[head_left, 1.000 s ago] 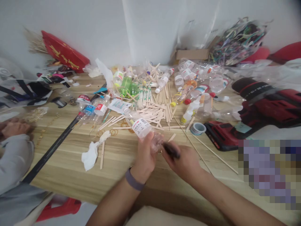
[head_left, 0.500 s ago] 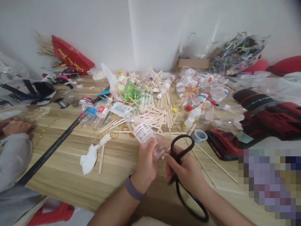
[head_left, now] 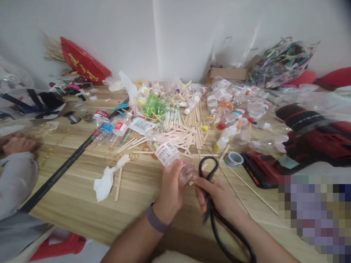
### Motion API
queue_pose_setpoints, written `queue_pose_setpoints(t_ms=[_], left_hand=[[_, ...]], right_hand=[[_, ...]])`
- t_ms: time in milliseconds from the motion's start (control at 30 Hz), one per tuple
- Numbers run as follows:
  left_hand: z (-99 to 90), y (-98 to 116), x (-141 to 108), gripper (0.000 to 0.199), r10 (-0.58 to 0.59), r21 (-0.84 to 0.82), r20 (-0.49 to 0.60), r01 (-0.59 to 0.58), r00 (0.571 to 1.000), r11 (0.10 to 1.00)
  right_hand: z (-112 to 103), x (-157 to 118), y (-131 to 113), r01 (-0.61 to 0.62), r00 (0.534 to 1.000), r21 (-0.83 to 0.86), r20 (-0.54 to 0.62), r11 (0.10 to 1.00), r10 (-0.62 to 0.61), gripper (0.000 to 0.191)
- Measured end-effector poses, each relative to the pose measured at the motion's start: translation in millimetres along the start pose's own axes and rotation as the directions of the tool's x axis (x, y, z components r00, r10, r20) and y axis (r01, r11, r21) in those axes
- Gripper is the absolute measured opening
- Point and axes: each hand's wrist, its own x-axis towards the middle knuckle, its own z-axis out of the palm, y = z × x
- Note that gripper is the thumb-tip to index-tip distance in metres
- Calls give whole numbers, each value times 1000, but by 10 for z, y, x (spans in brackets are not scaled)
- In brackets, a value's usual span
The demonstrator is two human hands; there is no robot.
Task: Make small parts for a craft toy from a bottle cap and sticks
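Note:
My left hand [head_left: 172,188] is closed around a clear plastic bottle [head_left: 167,153] with a white label. The bottle lies tilted, its neck pointing away to the upper left and its base toward my right hand. My right hand [head_left: 216,193] is closed on black-handled scissors [head_left: 208,199], whose two large loops spread above and below the hand. The short blades point down and look blurred. The right thumb and forefinger reach to the base of the bottle; whether they also pinch something there is hidden.
Wooden craft sticks [head_left: 182,137] and several plastic bottles [head_left: 233,102] crowd the table [head_left: 82,204] beyond my hands. A red and black power drill [head_left: 307,135] stands at the right. A long black bar [head_left: 59,173] and another person's hand [head_left: 20,143] are at the left.
The scissors have turned in my right hand: the lower loop has swung down and right, and the upper loop has narrowed. The bottle stays in my left hand, nearly still.

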Motion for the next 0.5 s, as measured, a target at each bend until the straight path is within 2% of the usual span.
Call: queue_pose_setpoints(t_ms=[133, 267, 367, 433, 500], left_hand=[[18, -8, -13, 51, -26, -17, -13, 26, 1000, 1000], [39, -4, -49, 48, 14, 22, 20, -14, 1000, 1000], [39, -14, -51, 47, 16, 28, 42, -17, 999, 999], [29, -23, -38, 48, 38, 24, 24, -39, 999, 999], [12, -28, -25, 48, 33, 32, 13, -33, 999, 999]], right_hand=[[-125, -18, 24, 151, 979, -177, -113, 973, -172, 23], [-167, -56, 90, 233, 953, -245, -136, 941, -272, 16], [-130, -66, 109, 196, 959, -210, -163, 958, -232, 16], [-88, -61, 87, 130, 975, -145, -161, 981, -153, 19], [-38, -54, 51, 47, 992, -52, -110, 998, -53, 30]])
